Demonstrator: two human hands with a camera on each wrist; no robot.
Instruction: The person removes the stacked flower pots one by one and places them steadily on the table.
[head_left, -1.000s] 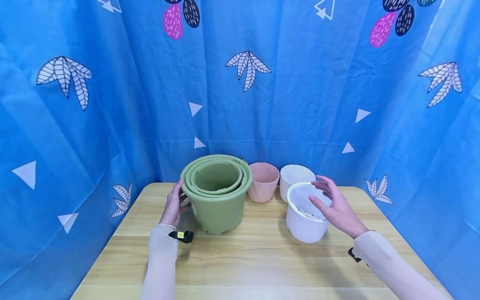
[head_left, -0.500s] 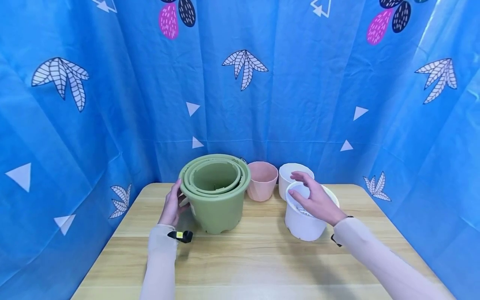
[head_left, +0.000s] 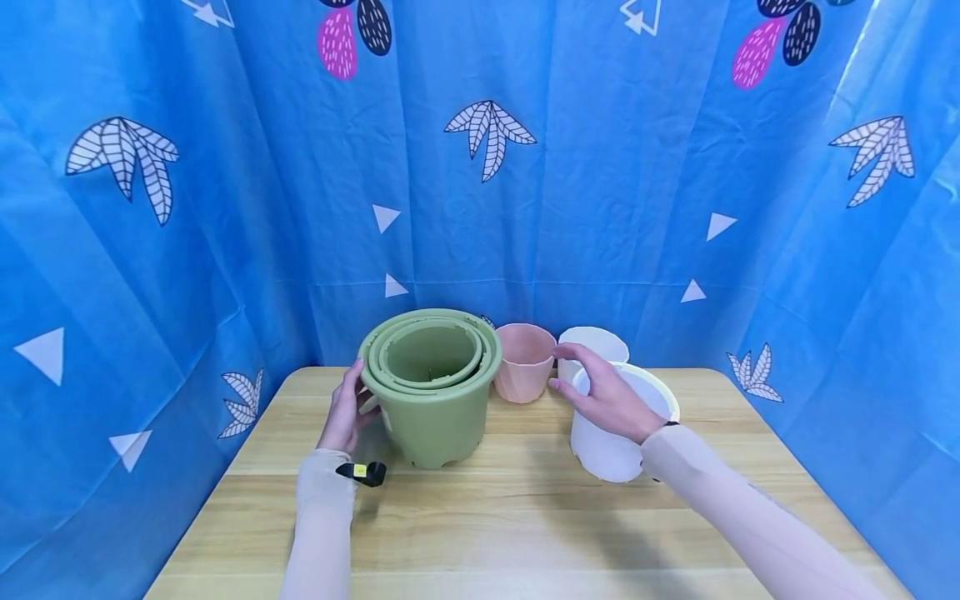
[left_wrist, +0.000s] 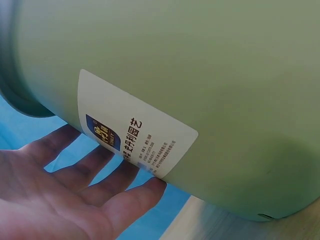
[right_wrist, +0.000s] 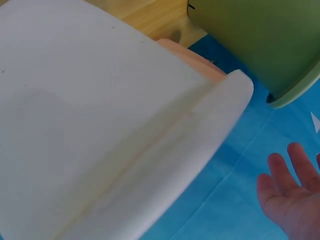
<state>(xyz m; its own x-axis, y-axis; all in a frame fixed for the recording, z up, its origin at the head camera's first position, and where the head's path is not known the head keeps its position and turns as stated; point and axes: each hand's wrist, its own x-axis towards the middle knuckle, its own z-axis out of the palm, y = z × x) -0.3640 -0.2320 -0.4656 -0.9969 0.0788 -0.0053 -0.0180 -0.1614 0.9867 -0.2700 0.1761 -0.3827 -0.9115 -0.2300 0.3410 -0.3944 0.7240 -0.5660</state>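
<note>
A big green flower pot (head_left: 438,433) stands upright on the left of the table, with smaller green pots (head_left: 433,354) nested inside. Fingers of my left hand (head_left: 345,412) touch its left side under the rim; in the left wrist view they lie extended against the wall beside a white label (left_wrist: 137,125). My right hand (head_left: 606,398) hovers over the left rim of a white flower pot (head_left: 606,454), fingers spread and holding nothing. In the right wrist view that hand (right_wrist: 295,192) is apart from the white pot's rim (right_wrist: 200,120).
A pink pot (head_left: 523,379) and a second white pot (head_left: 596,337) stand at the table's back edge, the latter partly hidden by my right hand. A blue patterned curtain (head_left: 615,208) closes off the back and sides of the wooden table (head_left: 480,533).
My right hand has moved left across the front white pot, from its right side to beyond its left rim. My left hand stays against the green pot; the pots keep their places.
</note>
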